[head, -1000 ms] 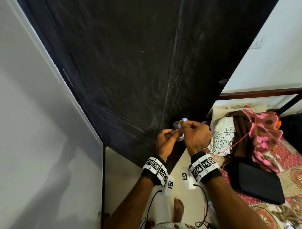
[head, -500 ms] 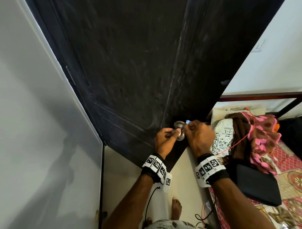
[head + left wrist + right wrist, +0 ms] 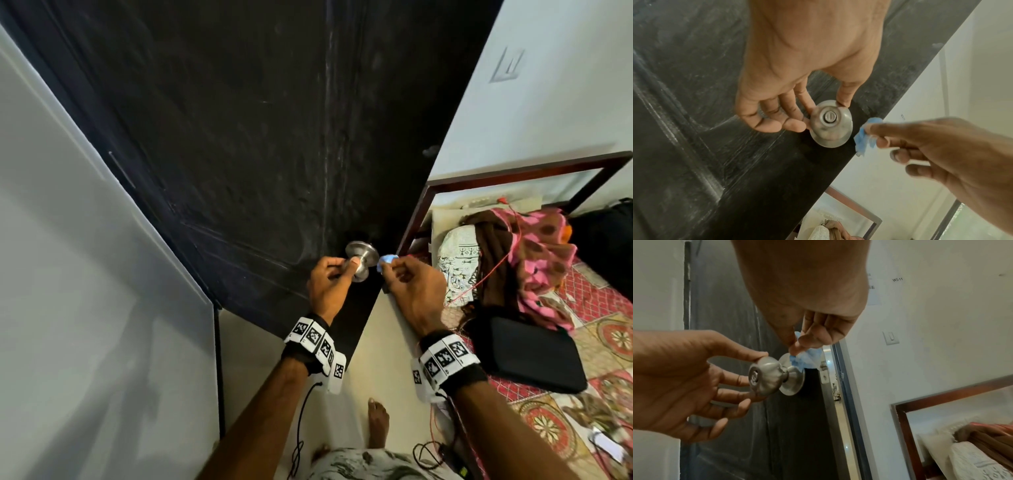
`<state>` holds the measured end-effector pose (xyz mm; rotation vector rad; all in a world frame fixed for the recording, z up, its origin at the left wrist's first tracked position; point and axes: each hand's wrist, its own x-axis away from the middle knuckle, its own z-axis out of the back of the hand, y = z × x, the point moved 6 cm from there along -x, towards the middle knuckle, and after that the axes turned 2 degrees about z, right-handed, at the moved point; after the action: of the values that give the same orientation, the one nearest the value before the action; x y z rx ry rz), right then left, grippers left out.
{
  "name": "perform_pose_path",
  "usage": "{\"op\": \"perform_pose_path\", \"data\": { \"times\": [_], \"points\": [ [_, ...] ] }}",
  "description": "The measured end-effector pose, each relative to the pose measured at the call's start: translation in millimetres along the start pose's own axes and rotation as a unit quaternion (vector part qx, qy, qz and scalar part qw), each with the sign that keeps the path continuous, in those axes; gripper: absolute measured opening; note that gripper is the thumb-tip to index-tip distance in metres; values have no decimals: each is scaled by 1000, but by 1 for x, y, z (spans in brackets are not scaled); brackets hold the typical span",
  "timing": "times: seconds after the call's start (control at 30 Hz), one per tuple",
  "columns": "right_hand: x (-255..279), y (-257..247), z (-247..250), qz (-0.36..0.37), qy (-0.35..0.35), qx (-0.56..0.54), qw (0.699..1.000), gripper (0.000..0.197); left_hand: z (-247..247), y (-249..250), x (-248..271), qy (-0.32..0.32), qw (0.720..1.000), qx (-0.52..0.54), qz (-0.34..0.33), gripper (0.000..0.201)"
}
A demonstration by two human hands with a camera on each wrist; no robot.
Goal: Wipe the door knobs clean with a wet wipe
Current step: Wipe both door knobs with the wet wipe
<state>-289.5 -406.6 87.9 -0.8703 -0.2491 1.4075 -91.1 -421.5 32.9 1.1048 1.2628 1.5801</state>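
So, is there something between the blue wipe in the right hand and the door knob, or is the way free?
Nothing visible blocks it. The right hand pinches the wet wipe just beside the door knob, on its door-edge side. The left hand holds the knob from the opposite side, so its fingers are not in the wipe's path.

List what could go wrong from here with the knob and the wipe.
1. The right hand pinches only a small bunch of the wipe, so it may slip out during rubbing.
2. The left hand grips the knob; the parts under its fingers may go unwiped.
3. The door stands ajar, so pushing could swing it.
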Motion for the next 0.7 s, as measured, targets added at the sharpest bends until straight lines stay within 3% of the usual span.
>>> {"op": "perform_pose_path", "data": {
  "times": [0.13, 0.33, 0.57, 0.7],
  "points": [
    [-13, -6, -8, 5, 3, -12, 1000, 29, 4, 3, 5, -2, 1000, -12, 2, 31],
    [15, 32, -12, -79, -22, -16, 996, 20, 11, 9, 9, 0, 999, -47, -8, 29],
    [16, 41, 25, -39, 26, -150, 988, 14, 10, 15, 12, 2, 994, -111, -25, 28],
    [14, 32, 30, -37, 13, -239, 970, 11, 3, 23, 17, 18, 990, -137, -24, 38]
  ]
}}
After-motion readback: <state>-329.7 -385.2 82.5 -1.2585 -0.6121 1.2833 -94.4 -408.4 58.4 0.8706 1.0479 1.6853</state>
